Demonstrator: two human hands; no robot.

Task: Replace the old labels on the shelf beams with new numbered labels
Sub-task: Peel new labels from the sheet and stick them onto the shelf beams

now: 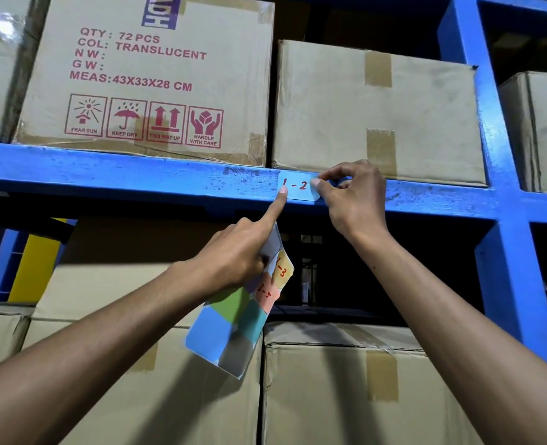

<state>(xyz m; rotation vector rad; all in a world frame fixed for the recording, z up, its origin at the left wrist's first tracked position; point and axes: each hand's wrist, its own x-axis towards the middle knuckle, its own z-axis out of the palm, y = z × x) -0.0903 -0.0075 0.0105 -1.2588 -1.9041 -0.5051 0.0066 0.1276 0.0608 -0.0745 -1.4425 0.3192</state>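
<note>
A pale blue label (297, 186) marked "1-2" in red lies on the front of the blue shelf beam (137, 179). My left hand (243, 252) presses its index fingertip on the label's left edge. The same hand clamps a label sheet (233, 316) of coloured stickers, two marked "1-3" and "1-5", hanging below the palm. My right hand (352, 200) pinches the label's right end between thumb and forefinger; that corner is curled off the beam.
Cardboard boxes stand on the beam: a printed one (143, 78) on the left, a plain taped one (374, 114) above the label. More boxes (346, 387) fill the level below. A blue upright (496, 187) rises at the right.
</note>
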